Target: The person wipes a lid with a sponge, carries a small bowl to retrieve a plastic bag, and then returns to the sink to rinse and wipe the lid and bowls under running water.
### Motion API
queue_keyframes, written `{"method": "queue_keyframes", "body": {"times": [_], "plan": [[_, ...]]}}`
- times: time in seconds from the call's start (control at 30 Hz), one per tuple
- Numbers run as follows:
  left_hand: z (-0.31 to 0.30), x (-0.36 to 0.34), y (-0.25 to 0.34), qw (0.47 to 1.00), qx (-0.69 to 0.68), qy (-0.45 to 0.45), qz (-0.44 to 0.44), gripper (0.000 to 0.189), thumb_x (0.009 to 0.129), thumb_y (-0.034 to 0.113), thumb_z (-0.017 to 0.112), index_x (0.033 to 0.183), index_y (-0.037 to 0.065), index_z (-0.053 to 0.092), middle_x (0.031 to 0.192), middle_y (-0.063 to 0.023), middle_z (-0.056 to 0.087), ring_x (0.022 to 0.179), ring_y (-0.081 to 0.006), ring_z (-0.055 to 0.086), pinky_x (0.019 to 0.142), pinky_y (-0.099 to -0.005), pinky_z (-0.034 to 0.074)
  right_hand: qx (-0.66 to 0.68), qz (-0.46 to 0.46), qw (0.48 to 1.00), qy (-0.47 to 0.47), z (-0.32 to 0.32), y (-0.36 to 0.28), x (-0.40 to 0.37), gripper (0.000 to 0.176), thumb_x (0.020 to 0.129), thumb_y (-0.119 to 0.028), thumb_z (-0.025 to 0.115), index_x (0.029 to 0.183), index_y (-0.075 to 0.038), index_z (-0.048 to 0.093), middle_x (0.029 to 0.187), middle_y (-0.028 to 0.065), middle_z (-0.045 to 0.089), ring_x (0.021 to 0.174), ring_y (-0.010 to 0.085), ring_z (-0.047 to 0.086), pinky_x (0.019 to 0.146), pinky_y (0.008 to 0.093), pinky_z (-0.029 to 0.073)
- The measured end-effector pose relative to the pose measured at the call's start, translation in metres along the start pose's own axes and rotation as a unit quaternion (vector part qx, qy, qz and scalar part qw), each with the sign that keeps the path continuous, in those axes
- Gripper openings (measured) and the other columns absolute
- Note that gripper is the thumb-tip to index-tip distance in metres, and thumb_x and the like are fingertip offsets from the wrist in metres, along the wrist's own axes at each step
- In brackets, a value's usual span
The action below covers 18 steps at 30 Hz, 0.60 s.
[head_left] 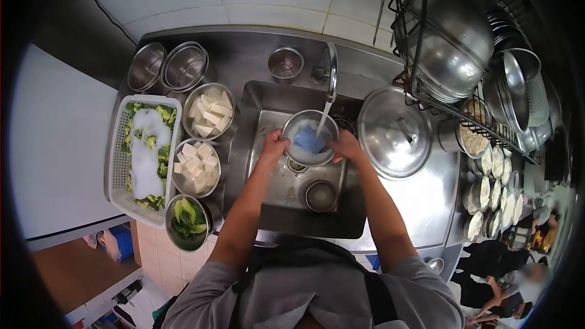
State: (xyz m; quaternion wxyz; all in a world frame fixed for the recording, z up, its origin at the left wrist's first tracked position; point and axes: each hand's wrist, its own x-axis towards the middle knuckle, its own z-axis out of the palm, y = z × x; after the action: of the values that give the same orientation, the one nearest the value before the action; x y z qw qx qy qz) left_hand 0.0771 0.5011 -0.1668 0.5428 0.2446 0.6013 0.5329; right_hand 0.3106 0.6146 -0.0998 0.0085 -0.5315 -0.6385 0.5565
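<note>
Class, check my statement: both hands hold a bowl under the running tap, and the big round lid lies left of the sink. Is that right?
Not quite: the head view shows the lid right of the sink, not left. The left hand and right hand do hold a bowl under the running tap.

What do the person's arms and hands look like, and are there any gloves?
No gloves! The left hand and right hand have bare fingers. Short grey sleeves cover the upper arms, with bare forearms and no watch showing.
</note>
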Motion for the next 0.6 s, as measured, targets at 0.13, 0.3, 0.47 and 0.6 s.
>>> {"method": "queue_keyframes", "body": {"times": [0.13,0.3,0.47,0.6], "plan": [[0.033,0.026,0.054,0.953,0.280,-0.030,0.113,0.002,0.072,0.000,0.060,0.074,0.001,0.060,0.062,-0.0045,0.057,0.050,-0.0154,0.058,0.042,-0.0290,0.044,0.137,-0.001,0.977,0.165,0.037,0.072,0.003,0.031,0.080,-0.005,0.056,0.108,0.009,0.061,0.083,0.0228,0.068,0.068,0.0288,0.072,0.051,0.0381,0.060],[0.119,0.068,0.055,0.930,0.157,0.015,0.333,0.010,0.082,0.011,0.064,0.074,0.008,0.059,0.059,-0.0050,0.056,0.044,-0.0220,0.057,0.038,-0.0372,0.043,0.224,0.042,0.948,0.223,0.049,0.084,-0.001,0.030,0.078,-0.003,0.054,0.105,0.008,0.062,0.087,0.0229,0.068,0.069,0.0307,0.071,0.052,0.0402,0.060],[0.148,0.076,0.059,0.967,-0.158,-0.117,-0.165,0.018,0.088,0.015,0.067,0.077,0.010,0.055,0.054,-0.0017,0.046,0.036,-0.0175,0.043,0.036,-0.0340,0.037,0.093,0.049,0.965,0.240,0.043,0.081,0.010,0.030,0.080,-0.007,0.059,0.106,0.007,0.062,0.091,0.0220,0.068,0.070,0.0322,0.071,0.055,0.0397,0.059],[0.166,0.105,0.020,0.958,-0.235,-0.107,0.128,0.027,0.089,0.025,0.070,0.075,0.014,0.051,0.057,0.0000,0.044,0.042,-0.0134,0.044,0.039,-0.0309,0.033,0.097,0.056,0.966,0.232,0.042,0.075,0.014,0.031,0.076,-0.003,0.059,0.104,0.011,0.060,0.094,0.0304,0.066,0.079,0.0402,0.070,0.060,0.0424,0.061]]}}
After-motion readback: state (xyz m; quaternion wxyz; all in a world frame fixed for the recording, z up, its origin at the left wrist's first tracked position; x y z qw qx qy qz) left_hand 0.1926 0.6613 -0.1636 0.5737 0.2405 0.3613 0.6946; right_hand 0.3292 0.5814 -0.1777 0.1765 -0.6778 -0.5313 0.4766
